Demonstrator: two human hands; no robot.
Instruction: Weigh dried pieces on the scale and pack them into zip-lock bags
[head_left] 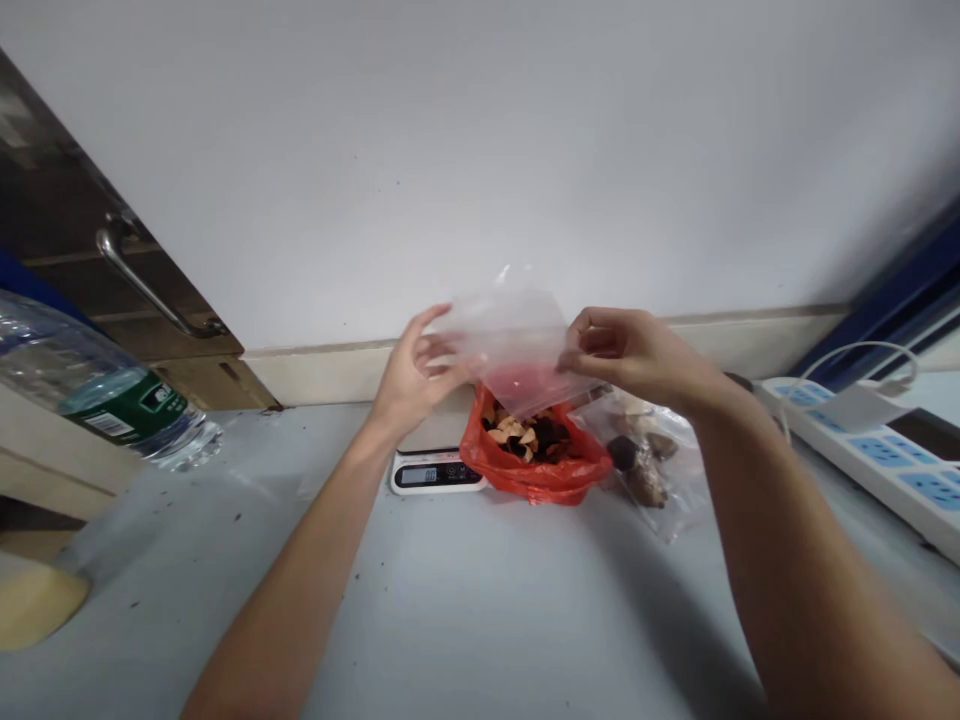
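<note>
A clear plastic bag [510, 325], slightly blurred, is held up between my two hands. My left hand [420, 370] has its fingers curled at the bag's left edge. At the right edge, my right hand [619, 350] pinches the plastic between thumb and fingers. Below the bag sits an open red plastic bag [536, 480] with dried brown and tan pieces [525, 437] inside. Beside it, partly covered, is a white digital scale [439, 474] with a lit display. Another clear bag [652, 460] with dark and pale lumps lies under my right forearm.
On the left a large water bottle [135, 400] with a green label leans at an angle in view. A pale yellow object [37, 600] is at the left edge. A white power strip [870, 450] with a cable is on the right. A white wall [480, 150] rises behind the grey tabletop [480, 610].
</note>
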